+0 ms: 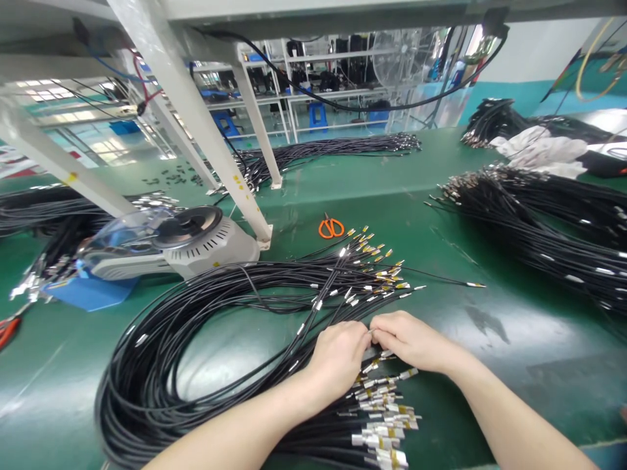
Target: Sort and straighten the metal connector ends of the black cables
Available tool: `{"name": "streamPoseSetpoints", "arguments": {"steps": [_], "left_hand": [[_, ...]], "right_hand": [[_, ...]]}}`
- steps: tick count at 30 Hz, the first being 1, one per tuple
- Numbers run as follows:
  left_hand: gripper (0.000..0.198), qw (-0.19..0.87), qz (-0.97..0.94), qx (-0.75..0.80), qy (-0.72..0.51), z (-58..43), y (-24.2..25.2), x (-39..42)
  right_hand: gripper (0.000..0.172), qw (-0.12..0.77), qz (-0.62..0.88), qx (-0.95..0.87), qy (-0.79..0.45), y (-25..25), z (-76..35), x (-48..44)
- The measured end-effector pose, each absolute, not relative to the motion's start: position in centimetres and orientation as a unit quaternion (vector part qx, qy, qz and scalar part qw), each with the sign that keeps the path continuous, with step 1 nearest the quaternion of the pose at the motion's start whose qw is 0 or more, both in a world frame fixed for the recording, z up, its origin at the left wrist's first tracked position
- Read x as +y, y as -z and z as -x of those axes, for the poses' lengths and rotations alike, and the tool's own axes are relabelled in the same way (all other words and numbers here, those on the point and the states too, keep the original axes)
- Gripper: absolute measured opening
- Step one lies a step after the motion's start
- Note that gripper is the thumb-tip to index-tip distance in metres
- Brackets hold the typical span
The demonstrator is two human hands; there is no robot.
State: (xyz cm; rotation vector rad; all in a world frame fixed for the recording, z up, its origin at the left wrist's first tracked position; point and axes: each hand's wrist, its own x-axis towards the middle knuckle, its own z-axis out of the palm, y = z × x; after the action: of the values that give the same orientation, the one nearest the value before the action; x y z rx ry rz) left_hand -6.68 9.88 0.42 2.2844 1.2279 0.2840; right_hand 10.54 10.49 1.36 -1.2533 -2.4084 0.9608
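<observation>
A thick bundle of black cables [142, 365] lies bent in a U on the green bench, its silvery ends with yellow marks gathered at the right. Over these ends, my left hand [340, 349] and my right hand [404, 336] meet, fingers pinched together. Between the fingertips shows a small, light cable end; most of it is hidden. From my left hand a black cable seems to run back toward the bundle. Both hands are closed.
Orange-handled scissors [331, 226] lie beyond the bundle. A round tape dispenser [196, 238] stands at the left beside a white shelf leg [245, 196]. More black cable bundles [539, 228] lie at the right, and others at the back and left.
</observation>
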Motion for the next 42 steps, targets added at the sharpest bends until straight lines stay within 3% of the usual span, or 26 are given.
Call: {"name": "streamPoseSetpoints", "arguments": {"steps": [9,14,17,21,25,28,31,36,39,42], "left_hand": [[0.032,0.272,-0.838,0.458,-0.118,6.8,0.0,9.9],[0.030,0.329,-0.816,0.439,-0.180,7.1,-1.0,10.4],[0.028,0.356,-0.786,0.430,-0.266,8.2,-3.0,11.0],[0.019,0.366,-0.692,0.436,-0.445,11.2,-5.5,12.5],[0.014,0.323,-0.543,0.435,-0.642,14.4,-6.4,14.6],[0.014,0.263,-0.496,0.449,-0.695,15.6,-6.7,15.6],[0.013,0.226,-0.510,0.481,-0.676,15.6,-6.6,15.4],[0.023,0.406,-0.574,0.505,-0.500,13.6,-5.3,14.5],[0.023,0.455,-0.595,0.515,-0.417,12.0,-3.8,14.4],[0.033,0.459,-0.646,0.499,-0.350,10.7,-2.6,14.0]], "right_hand": [[0.025,0.138,0.427,-0.844,-0.294,-0.7,-10.1,10.5],[0.025,0.184,0.437,-0.796,-0.377,-1.6,-10.3,10.6],[0.017,0.186,0.441,-0.773,-0.416,-2.2,-11.4,10.7],[0.018,0.106,0.462,-0.783,-0.404,-2.1,-13.1,10.7],[0.018,0.057,0.479,-0.798,-0.361,-2.1,-13.2,10.6],[0.016,0.042,0.489,-0.811,-0.317,-2.0,-12.5,10.4],[0.009,0.038,0.483,-0.829,-0.278,-1.7,-12.0,10.2],[0.009,0.137,0.486,-0.821,-0.267,-1.1,-11.8,10.7],[0.011,0.215,0.495,-0.804,-0.249,-0.4,-11.0,12.0],[0.010,0.237,0.491,-0.812,-0.208,0.7,-10.0,13.2]]}}
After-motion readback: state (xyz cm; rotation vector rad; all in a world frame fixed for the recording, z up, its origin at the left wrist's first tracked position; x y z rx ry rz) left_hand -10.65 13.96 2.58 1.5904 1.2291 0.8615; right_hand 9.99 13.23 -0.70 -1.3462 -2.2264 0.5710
